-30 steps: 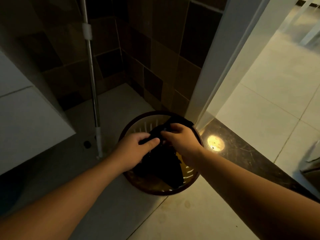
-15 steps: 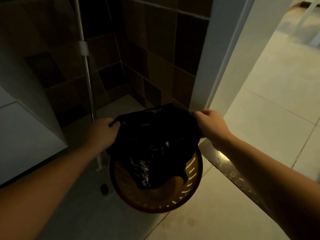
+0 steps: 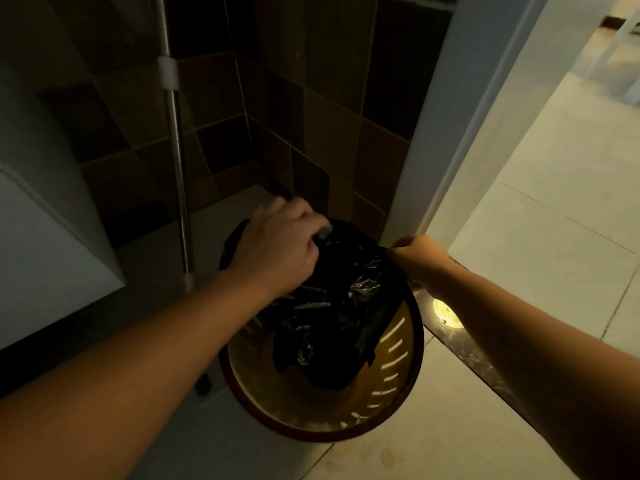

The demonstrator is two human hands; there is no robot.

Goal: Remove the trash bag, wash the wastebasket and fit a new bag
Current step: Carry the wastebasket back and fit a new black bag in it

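Observation:
A round wastebasket (image 3: 398,407) with a dark rim and slotted pale wall stands on the floor in a dim tiled corner. A black trash bag (image 3: 346,306) hangs into it, crumpled, its mouth stretched over the far rim. My left hand (image 3: 277,247) is at the far left of the rim with its fingers curled on the bag's edge, slightly blurred. My right hand (image 3: 420,259) pinches the bag's edge at the right side of the rim. The basket's near inside wall is bare.
A metal mop pole (image 3: 176,161) leans in the corner just left of the basket. A white cabinet (image 3: 45,258) juts out at left. A white door frame (image 3: 460,133) and dark stone threshold (image 3: 474,358) lie right; bright tiled floor (image 3: 554,237) beyond.
The bag was bunched in both hands, then lifted and spread wide above the basket. Now its mouth is lowered onto the far rim, and my left hand has moved right along the edge.

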